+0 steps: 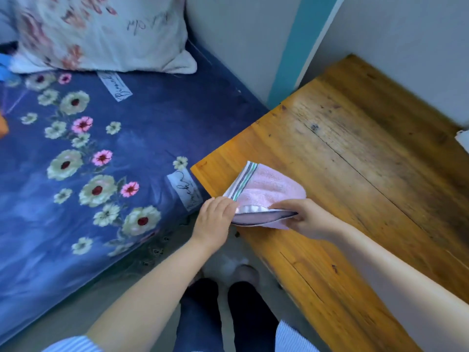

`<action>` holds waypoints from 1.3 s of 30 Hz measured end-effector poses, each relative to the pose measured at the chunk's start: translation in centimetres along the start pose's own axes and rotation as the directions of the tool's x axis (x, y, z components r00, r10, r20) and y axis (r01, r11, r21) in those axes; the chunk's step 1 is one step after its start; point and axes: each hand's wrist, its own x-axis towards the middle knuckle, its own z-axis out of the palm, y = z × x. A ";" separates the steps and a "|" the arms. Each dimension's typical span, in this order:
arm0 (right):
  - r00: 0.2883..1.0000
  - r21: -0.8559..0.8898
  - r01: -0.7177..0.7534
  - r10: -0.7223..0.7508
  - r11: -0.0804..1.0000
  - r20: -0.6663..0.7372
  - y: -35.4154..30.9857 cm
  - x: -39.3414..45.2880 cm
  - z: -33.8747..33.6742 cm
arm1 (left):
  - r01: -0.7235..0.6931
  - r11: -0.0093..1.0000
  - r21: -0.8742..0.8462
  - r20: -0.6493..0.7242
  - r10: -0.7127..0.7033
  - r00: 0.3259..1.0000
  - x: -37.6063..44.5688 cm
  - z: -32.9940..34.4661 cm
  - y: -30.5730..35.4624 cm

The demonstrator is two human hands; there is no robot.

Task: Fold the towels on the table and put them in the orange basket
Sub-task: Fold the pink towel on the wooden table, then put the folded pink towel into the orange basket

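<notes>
One pink striped terry towel (266, 191) on the wooden bench (355, 148); your left hand (215, 219) and right hand (304, 217) pinch its near folded edge between them.

counter top: the wooden counter (355, 153) lies bare beyond and to the right of the pink towel (269, 189), open to a hand.
near corner: taken by the towel, with the left hand (215, 219) and right hand (304, 217) at its front edge.
far side: walls (396, 47) close off the counter's back and right.
left: the bed (88, 174) stands just beside the counter, a pillow (101, 34) at its head.
gap: narrow floor between bed and counter, filled by the person's legs (223, 313).
</notes>
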 end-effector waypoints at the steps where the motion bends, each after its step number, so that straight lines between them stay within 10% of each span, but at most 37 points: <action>1: 0.999 -0.022 0.032 -0.032 0.999 0.028 -1.3 0.7 0.0 | 0.018 1.000 -0.008 -0.006 -0.018 1.000 -0.9 -1.3 -1.1; 7: 0.975 -0.268 0.216 -0.193 0.939 0.111 -9.8 6.4 1.9 | 0.250 0.968 -0.004 0.125 -0.247 0.961 -6.6 -7.8 -8.1; 13: 0.951 -0.317 0.301 -0.258 0.899 0.170 -20.8 11.3 7.5 | 0.621 0.781 -0.064 0.217 -0.597 0.773 -15.5 -11.7 -15.7; 33: 0.749 -0.467 0.613 -0.657 0.637 0.088 -54.0 18.0 26.0 | 0.866 0.484 -0.127 -0.055 -0.875 0.481 -42.2 -25.6 -34.7; 39: 0.729 -0.633 0.578 -0.675 0.514 0.117 -59.7 22.9 25.5 | 0.819 0.545 0.181 -0.018 -0.831 0.556 -43.2 -28.0 -40.6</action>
